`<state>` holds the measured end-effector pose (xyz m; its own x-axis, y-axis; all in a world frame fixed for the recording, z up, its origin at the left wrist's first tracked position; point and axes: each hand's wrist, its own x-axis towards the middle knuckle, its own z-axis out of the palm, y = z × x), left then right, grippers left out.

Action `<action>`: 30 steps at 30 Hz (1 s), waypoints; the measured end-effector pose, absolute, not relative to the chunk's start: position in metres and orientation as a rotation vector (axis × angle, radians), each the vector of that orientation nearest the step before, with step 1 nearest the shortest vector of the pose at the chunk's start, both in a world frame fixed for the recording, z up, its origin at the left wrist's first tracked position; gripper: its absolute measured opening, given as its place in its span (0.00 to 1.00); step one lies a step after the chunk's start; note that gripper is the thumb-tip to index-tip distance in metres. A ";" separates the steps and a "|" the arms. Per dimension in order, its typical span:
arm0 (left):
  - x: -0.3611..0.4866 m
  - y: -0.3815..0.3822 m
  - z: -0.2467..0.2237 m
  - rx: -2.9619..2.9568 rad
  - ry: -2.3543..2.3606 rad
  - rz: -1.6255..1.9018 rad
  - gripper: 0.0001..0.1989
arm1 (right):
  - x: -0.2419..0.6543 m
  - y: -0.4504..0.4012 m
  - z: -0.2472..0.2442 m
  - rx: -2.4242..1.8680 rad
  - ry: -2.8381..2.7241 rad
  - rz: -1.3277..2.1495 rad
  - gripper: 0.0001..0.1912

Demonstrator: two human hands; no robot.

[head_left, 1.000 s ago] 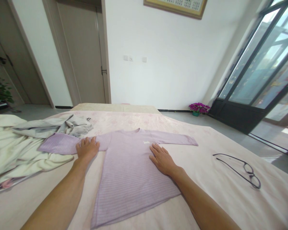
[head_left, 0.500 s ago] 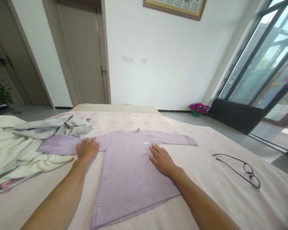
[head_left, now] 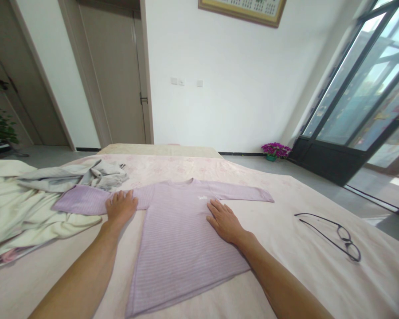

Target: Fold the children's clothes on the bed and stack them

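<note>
A lilac striped long-sleeved shirt (head_left: 179, 239) lies spread flat, its collar away from me and both sleeves out to the sides. My left hand (head_left: 121, 207) rests on the left sleeve, fingers laid out on the fabric. On the right side of the chest, beside a small white print, my right hand (head_left: 225, 220) lies flat with its fingers stretched out. Neither hand grips the cloth. The end of the left sleeve overlaps a pile of cream and grey clothes (head_left: 49, 199).
A pale pink cloth (head_left: 279, 270) covers the surface under the shirt. Black-framed glasses (head_left: 346, 241) lie on it to the right, arms unfolded. Beyond the far edge, a pot of purple flowers (head_left: 275, 150) stands on the floor near a dark-framed glass door (head_left: 339, 159).
</note>
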<state>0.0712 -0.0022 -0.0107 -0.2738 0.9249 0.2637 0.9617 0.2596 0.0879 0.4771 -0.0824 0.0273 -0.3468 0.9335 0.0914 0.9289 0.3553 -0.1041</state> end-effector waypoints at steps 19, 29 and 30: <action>0.071 -0.002 -0.011 -1.810 -2.346 -0.346 0.25 | 0.477 -0.084 0.028 -1.708 -2.468 0.048 0.32; 0.072 -0.003 -0.011 -1.822 -2.344 -0.367 0.25 | 0.477 -0.083 0.027 -1.706 -2.468 0.045 0.32; 0.072 -0.002 -0.011 -1.826 -2.345 -0.364 0.25 | 0.477 -0.083 0.027 -1.705 -2.469 0.042 0.32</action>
